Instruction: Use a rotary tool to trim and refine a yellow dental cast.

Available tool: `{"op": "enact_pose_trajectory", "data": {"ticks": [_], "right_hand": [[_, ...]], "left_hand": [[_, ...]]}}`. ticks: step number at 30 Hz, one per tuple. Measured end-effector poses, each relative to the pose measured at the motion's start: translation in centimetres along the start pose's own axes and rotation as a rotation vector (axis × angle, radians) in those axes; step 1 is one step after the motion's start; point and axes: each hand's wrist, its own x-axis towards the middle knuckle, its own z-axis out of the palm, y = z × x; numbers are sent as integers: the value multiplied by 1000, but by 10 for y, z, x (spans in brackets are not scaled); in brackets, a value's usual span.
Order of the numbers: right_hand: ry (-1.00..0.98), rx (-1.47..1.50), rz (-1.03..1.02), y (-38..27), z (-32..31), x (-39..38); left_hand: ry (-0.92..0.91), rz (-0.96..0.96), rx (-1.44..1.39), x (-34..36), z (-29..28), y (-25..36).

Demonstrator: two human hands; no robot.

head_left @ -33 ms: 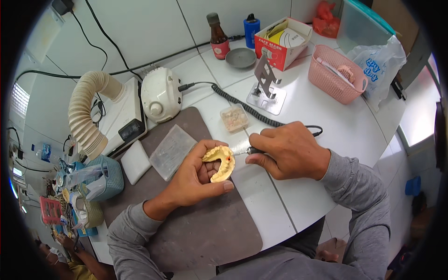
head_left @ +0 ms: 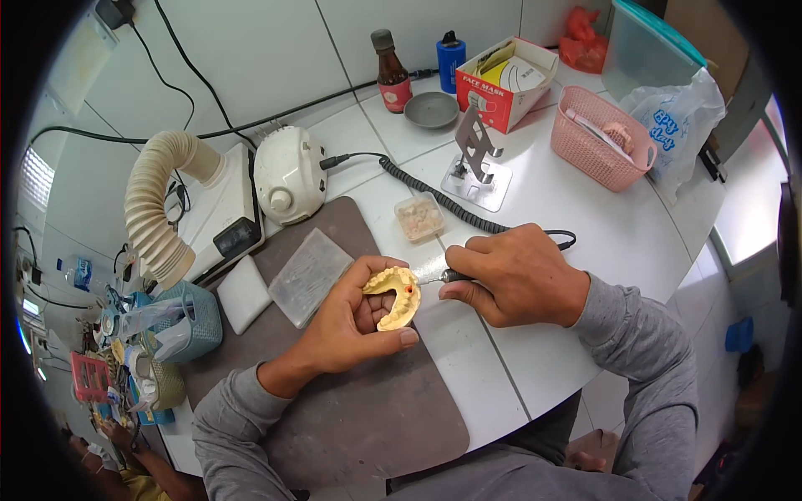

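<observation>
My left hand (head_left: 344, 321) grips a horseshoe-shaped, yellowish plaster dental model (head_left: 404, 312), with the thumb along its lower end and the fingers behind it. One tooth on the model's right side carries a small red spot. My right hand (head_left: 528, 275) is closed around a dark rotary handpiece (head_left: 454, 276), whose thin metal tip points left at the model beside the red spot. Whether the tip touches the plaster is too small to tell. A black coiled cord (head_left: 443, 197) runs from the handpiece to the white control unit (head_left: 289, 175).
A clear box of small pale pieces (head_left: 419, 218) and a metal stand (head_left: 480, 171) sit beyond my hands. Left are a flat clear case (head_left: 311, 275), a ribbed hose (head_left: 150, 204) and a blue basket (head_left: 196, 321). A pink basket (head_left: 597, 146) stands far right. Another person sits lower left.
The scene sits slightly lower in the picture behind my hands. Both hands keep their grips on the model and handpiece, nearly unmoved.
</observation>
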Motion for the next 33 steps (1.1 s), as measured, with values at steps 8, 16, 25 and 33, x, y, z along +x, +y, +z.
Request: {"op": "enact_pose_trajectory", "data": {"ticks": [8, 16, 25, 33], "right_hand": [[7, -10, -8, 5, -1, 4], [3, -19, -10, 5, -1, 5], [-2, -18, -15, 4, -1, 5], [-5, -30, -13, 5, -1, 5]], "left_hand": [[43, -31, -5, 0, 3, 2], [75, -66, 38, -1, 6, 4], [77, -62, 53, -1, 5, 2], [82, -69, 69, -1, 6, 3]]}}
